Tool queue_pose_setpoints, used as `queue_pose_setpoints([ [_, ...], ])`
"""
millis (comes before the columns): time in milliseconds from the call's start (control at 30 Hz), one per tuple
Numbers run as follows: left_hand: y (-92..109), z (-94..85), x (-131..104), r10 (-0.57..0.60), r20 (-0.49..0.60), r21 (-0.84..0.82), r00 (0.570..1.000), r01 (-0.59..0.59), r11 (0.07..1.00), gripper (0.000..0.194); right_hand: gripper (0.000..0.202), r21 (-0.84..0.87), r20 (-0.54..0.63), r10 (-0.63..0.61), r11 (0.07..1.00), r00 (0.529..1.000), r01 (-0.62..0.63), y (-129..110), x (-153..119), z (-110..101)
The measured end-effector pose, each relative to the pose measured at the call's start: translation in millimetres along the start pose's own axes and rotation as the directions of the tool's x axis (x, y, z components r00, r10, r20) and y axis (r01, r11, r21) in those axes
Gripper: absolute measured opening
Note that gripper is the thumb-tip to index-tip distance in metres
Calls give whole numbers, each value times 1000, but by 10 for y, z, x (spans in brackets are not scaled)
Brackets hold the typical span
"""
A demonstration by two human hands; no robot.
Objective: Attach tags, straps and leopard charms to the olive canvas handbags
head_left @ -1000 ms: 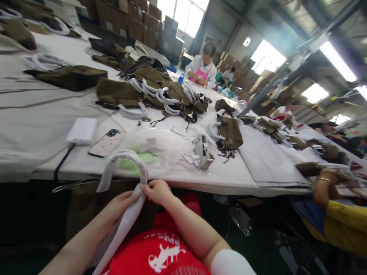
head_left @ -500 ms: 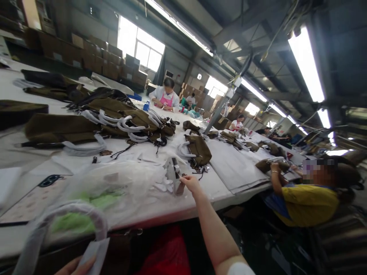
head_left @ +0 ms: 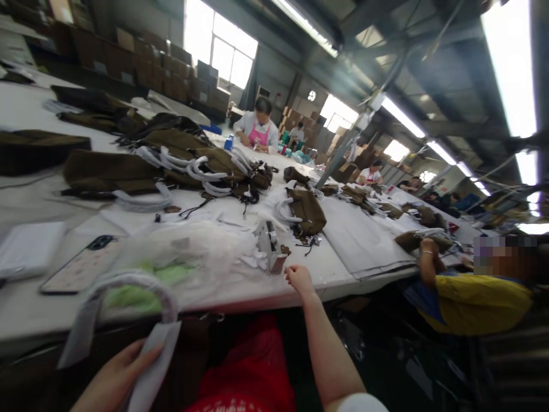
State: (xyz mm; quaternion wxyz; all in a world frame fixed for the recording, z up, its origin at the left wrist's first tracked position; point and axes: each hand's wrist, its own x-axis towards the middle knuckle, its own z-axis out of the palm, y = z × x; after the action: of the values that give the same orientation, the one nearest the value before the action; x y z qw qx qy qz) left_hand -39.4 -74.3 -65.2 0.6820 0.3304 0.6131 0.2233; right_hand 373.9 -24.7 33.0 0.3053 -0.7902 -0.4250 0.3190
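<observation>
In the head view, the person's left hand has a narrow grip, with thumb and fingers closed on a flat white strip of thin, paper-like material, just where it meets an arched handle covered in whitish wrapping. This handle rises in front of the tabletop edge, over a dark brown bag in the person's lap area; probably the strip is pinched there so that it does not come loose from the handle. The right hand is just beside a grey tape dispenser, its fingers curled and thumb close to them; whether something thin is between the fingertips, I cannot tell. The dispenser stands near the front edge, likely for an easy reach, and it seems to carry a roll, not clearly visible. To its left lies a crumpled clear plastic bag with bright green material, though I cannot tell if this is inside or under it. A pink patterned phone lies further left. Behind, olive-brown fabric bags with white-wrapped handles are piled, perhaps laid down to save space; their insides are not visible.
</observation>
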Motion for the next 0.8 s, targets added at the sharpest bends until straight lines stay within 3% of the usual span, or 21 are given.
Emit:
queue_pose_setpoints([
  [33, 55, 41, -131, 54, -76, -1, 996, -54, 999, 87, 20, -12, 50, -5, 1000, 999, 6, -8, -62, 29],
  [133, 222, 166, -377, 258, -133, 100, 957, -246, 964, 78, 26, 36, 290, -113, 994, 950, 107, -152, -286, 253],
  [267, 272, 207, -396, 333, -189, 191, 924, -298, 935, 60, 34, 154, 553, -307, 951, 774, 267, -505, -697, 829],
  [367, 234, 199, -409, 356, -220, 234, 908, -305, 923, 48, 30, 158, 693, -327, 939, 642, 307, -719, -988, 1317],
  [433, 230, 194, -435, 374, -226, 261, 900, -313, 913, 45, 24, 128, 740, -321, 930, 590, 345, -797, -1086, 1607],
  [533, 250, 170, -482, 407, -229, 293, 884, -337, 895, 42, 25, -7, 766, -220, 937, 604, 350, -834, -1100, 1899],
  [633, 225, 116, -506, 441, -227, 280, 868, -376, 883, 43, 40, -152, 771, -84, 938, 631, 310, -811, -1056, 2003],
  [733, 140, 42, -411, 385, -209, 76, 899, -377, 923, 50, 57, -237, 753, 20, 940, 657, 244, -745, -1005, 2051],
  [800, 101, 4, -300, 279, -117, -192, 953, -297, 935, 59, 54, -85, 767, -3, 991, 642, 106, -697, -980, 2093],
])
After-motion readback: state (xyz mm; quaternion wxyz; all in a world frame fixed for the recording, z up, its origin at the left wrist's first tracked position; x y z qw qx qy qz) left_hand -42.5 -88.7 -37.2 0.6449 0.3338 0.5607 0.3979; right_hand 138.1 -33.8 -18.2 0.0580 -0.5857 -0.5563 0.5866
